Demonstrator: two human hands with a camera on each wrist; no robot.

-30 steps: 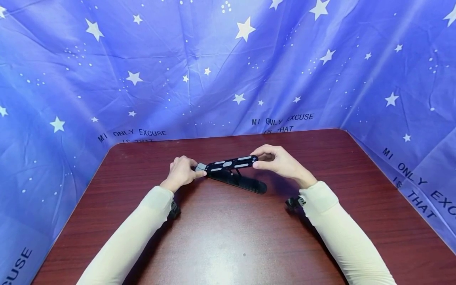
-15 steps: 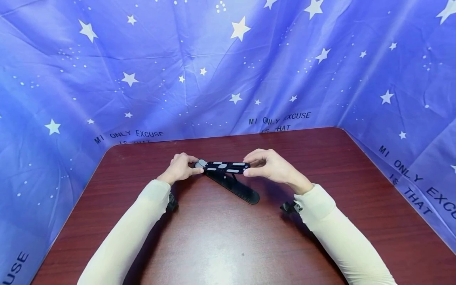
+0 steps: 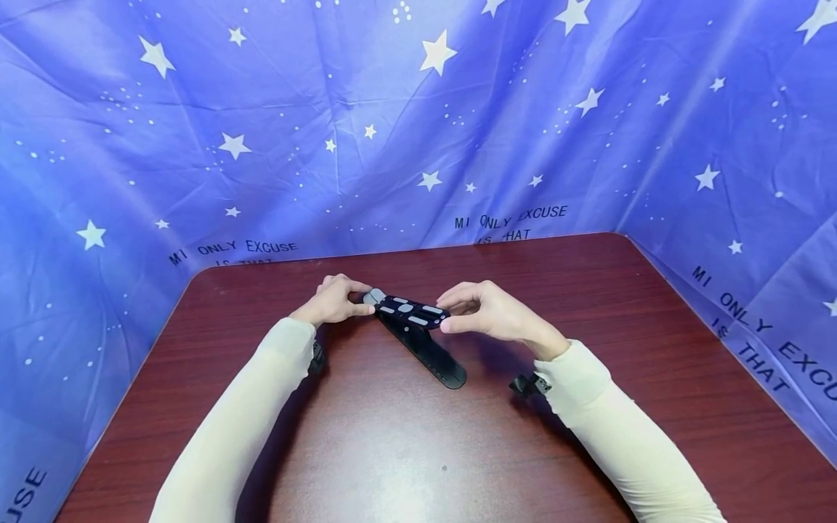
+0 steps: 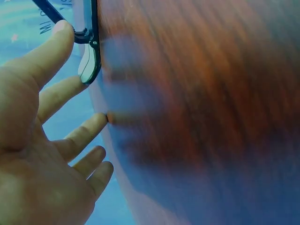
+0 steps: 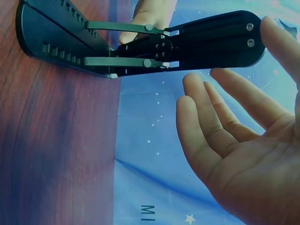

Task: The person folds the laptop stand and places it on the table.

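A black folding laptop stand (image 3: pixel 405 309) with grey pads is partly unfolded over the table. Its base (image 3: pixel 428 352) points towards me, and the padded top plate rises above it at an angle. In the right wrist view, two struts (image 5: pixel 119 62) link the notched base to the plate. My left hand (image 3: pixel 332 299) holds the hinge end, thumb on one side and index finger on the other; the left wrist view shows its other fingers spread. With thumb and index finger, my right hand (image 3: pixel 497 312) pinches the plate's free end, its remaining fingers loosely bent.
The dark red wooden table (image 3: pixel 418 443) extends around both arms. A blue curtain (image 3: pixel 366 174) with white stars hangs behind and along the sides. Small black devices (image 3: pixel 531 385) sit at both wrists.
The laptop stand has turned, its base and plate swinging towards me. My right hand has moved left and nearer with the plate's end, while the left hand stays at the hinge end.
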